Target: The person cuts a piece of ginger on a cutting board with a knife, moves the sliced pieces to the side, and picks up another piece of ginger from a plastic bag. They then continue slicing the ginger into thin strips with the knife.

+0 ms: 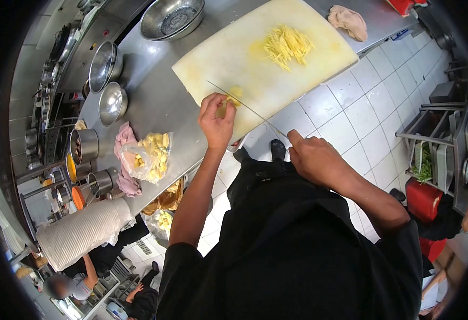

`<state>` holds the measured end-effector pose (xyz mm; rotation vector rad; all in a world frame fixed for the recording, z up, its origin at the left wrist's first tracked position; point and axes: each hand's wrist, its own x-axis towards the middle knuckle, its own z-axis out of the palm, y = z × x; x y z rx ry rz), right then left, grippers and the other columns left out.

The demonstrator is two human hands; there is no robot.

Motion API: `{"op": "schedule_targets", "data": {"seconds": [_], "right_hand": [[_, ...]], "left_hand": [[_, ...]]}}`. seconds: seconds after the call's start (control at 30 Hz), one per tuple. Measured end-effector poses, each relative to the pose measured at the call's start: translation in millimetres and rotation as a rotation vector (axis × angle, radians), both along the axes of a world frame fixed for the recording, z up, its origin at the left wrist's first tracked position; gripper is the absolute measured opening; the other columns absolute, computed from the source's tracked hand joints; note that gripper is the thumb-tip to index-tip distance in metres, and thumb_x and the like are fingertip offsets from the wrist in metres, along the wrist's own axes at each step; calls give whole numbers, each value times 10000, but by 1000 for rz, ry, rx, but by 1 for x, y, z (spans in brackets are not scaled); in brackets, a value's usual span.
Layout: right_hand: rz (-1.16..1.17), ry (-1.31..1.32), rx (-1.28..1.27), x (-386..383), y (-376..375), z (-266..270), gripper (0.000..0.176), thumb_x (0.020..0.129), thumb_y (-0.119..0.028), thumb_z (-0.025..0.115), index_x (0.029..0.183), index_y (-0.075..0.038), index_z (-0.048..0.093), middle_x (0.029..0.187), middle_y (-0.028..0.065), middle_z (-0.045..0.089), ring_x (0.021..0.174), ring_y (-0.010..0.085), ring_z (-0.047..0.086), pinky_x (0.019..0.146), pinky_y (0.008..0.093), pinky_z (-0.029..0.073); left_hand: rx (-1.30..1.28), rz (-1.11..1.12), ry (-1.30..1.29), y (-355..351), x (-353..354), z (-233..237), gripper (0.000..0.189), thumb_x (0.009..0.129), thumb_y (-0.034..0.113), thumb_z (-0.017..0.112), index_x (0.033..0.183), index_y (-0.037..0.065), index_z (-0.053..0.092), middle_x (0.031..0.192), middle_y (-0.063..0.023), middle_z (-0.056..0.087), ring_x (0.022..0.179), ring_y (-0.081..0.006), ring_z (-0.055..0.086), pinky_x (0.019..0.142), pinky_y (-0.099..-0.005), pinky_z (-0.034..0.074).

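Observation:
My right hand [316, 157] is wrapped round the handle of a knife [243, 105], whose thin blade shows nearly edge-on across the near left part of a white cutting board [207, 61]. With curled fingers, my left hand [218, 120] holds a small yellow piece of vegetable [235, 95] on the board, close beside the blade. The piece is partly hidden by fingers and blade; it looks like peeled ginger, though I cannot be sure. Farther along the board lies a pile of thin yellow strips [289, 47].
Metal bowls [113, 104] stand along the steel table [143, 74]. A plastic bag of yellow pieces [156, 154] lies beside a pink cloth [124, 140]. Another cloth [348, 22] rests past the board. Shelving [431, 133] stands right; other people are at the lower edges.

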<state>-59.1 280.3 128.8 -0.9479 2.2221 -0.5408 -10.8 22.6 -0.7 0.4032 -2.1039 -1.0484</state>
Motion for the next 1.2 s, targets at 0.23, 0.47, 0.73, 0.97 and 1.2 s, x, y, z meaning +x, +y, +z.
{"op": "schedule_targets", "data": {"seconds": [0.23, 0.47, 0.73, 0.97, 1.2], "right_hand": [[18, -13, 31, -4, -6, 0, 172, 1017, -121, 532, 1035, 45, 490, 730, 295, 661, 760, 502, 667, 717, 583, 518], [30, -31, 29, -10, -18, -24, 157, 950, -70, 537, 1060, 37, 506, 787, 308, 682, 785, 521, 685, 736, 594, 546], [22, -20, 15, -13, -20, -36, 180, 969, -114, 548, 1080, 21, 504, 806, 299, 688, 803, 508, 688, 750, 602, 540], [-19, 0, -51, -7, -12, -17, 196, 1007, -153, 531, 1044, 37, 498, 736, 303, 661, 761, 521, 668, 739, 601, 532], [-3, 4, -71, -3, -6, -3, 207, 1012, -148, 544, 1071, 44, 496, 713, 304, 651, 735, 524, 654, 715, 597, 519]], "left_hand": [[-27, 15, -19, 0, 0, 2, 152, 827, -6, 760, 975, -15, 725, 1015, -95, 705, 807, -201, 665, 749, -316, 560], [-22, 14, -19, 0, 0, 3, 159, 828, -8, 760, 983, -13, 730, 1018, -99, 708, 806, -203, 673, 752, -317, 561], [26, 15, -29, 0, 1, 0, 148, 857, 4, 748, 1004, -16, 742, 1036, -108, 712, 833, -208, 683, 787, -327, 564], [-3, 17, -22, 4, 3, 7, 101, 901, -22, 733, 999, -47, 731, 1029, -108, 716, 851, -162, 660, 793, -290, 551], [-9, 21, 17, 1, 1, 0, 95, 866, -13, 740, 954, -10, 703, 1008, -108, 712, 824, -210, 674, 772, -319, 562]]}}
